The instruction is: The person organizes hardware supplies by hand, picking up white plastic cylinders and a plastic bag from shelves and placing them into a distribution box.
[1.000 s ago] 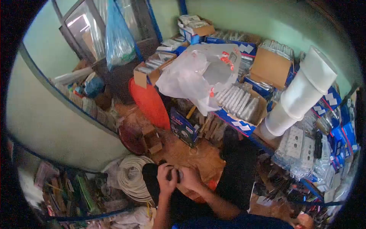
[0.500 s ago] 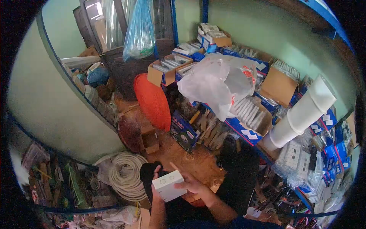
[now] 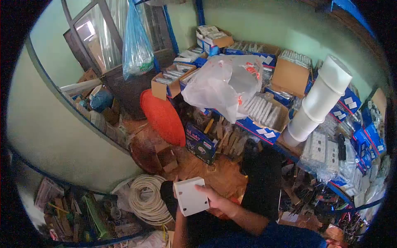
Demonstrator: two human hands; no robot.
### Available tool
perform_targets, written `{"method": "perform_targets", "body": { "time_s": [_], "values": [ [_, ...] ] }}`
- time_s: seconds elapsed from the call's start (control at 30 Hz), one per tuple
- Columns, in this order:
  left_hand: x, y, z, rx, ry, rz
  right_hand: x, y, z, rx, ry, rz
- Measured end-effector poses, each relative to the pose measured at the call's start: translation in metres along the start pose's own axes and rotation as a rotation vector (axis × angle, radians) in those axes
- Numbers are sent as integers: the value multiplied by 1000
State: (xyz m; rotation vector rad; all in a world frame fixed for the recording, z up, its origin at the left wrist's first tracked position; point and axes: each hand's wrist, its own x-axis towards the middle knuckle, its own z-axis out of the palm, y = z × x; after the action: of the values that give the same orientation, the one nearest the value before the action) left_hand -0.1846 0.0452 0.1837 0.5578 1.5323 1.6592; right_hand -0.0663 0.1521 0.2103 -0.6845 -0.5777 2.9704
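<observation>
A white square electrical mounting box (image 3: 192,199) is held between both my hands, low in the middle of the view. Its flat face, with a few small dark holes near the edges, is turned up toward me. My left hand (image 3: 178,214) grips the box from the left and below; most of its fingers are hidden behind it. On the right edge, my right hand (image 3: 214,199) is closed on the box, with its thumb lying across the flat face.
A coil of pale cable (image 3: 148,199) lies left of my hands. On the right, a shelf bears a crumpled plastic bag (image 3: 223,84), blue boxes of packed parts (image 3: 264,111) and a leaning white pipe (image 3: 318,101). An orange-red round object (image 3: 163,118) stands ahead.
The box has been turned: the side with round knockouts showed before, and the flat holed face shows now. My view has shifted, and my hands still hold the box.
</observation>
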Motion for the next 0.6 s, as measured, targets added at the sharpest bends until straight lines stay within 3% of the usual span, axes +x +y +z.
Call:
{"method": "perform_targets", "body": {
  "time_s": [0.07,0.13,0.23,0.27,0.37,0.43,0.5,0.53,0.6],
  "values": [
    [0,5,-24,279,10,-69,-2,-5,5,-132,4,-128],
    [6,17,-47,347,62,-43,-5,-12,8,-320,12,-209],
    [2,34,-47,-307,90,144,-12,-26,5,-743,13,-346],
    [-8,60,-23,-174,197,189,-10,-29,0,-922,-3,-443],
    [-19,95,4,651,30,410,-12,-29,5,-1373,84,-711],
    [-23,106,26,845,51,472,-21,-28,20,-1522,176,-876],
    [-13,97,30,1027,61,559,-26,-28,18,-1485,139,-876],
    [-8,98,34,975,31,687,-28,-30,19,-1485,117,-885],
    [-4,90,33,966,47,628,-29,-38,22,-1504,182,-978]
  ]
}}
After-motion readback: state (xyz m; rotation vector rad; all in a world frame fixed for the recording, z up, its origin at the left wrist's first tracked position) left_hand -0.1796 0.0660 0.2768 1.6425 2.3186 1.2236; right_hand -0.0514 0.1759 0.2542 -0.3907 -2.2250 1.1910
